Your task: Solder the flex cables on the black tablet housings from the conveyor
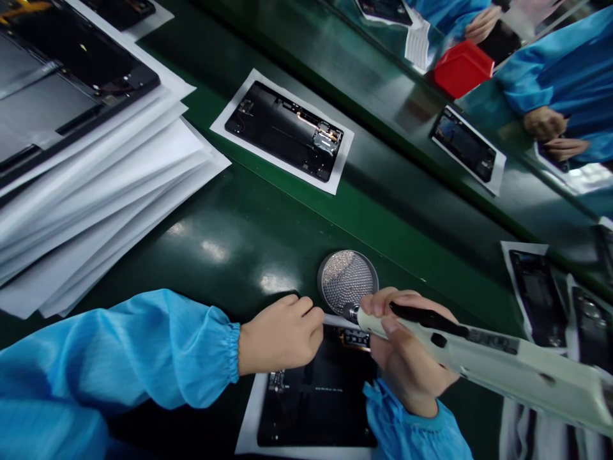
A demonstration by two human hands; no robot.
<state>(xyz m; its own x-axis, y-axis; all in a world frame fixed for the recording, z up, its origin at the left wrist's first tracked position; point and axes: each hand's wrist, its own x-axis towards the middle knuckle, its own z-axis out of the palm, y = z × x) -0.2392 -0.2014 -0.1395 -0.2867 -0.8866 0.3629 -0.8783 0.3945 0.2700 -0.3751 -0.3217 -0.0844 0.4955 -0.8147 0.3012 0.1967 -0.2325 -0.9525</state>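
My right hand [407, 345] is wrapped round a pale electric screwdriver [527, 367] with a black lever. The screwdriver's tip points at the near rim of a round grey dish [347, 281] with a finely dimpled inside. An opened black tablet [316, 409] lies below my hands on a white sheet [249, 415], with circuit parts showing along its upper side. Over the tablet's upper left part is my left hand [287, 332], its fingers curled closed. What those fingers hold, if anything, is hidden.
At left rises a stack of white sheets [143, 185] with an open device [57, 96] on top. Another opened tablet [287, 131] lies on the green conveyor strip, more at right [539, 297]. Across the line, co-workers' hands [550, 131] work near a red bin [463, 67].
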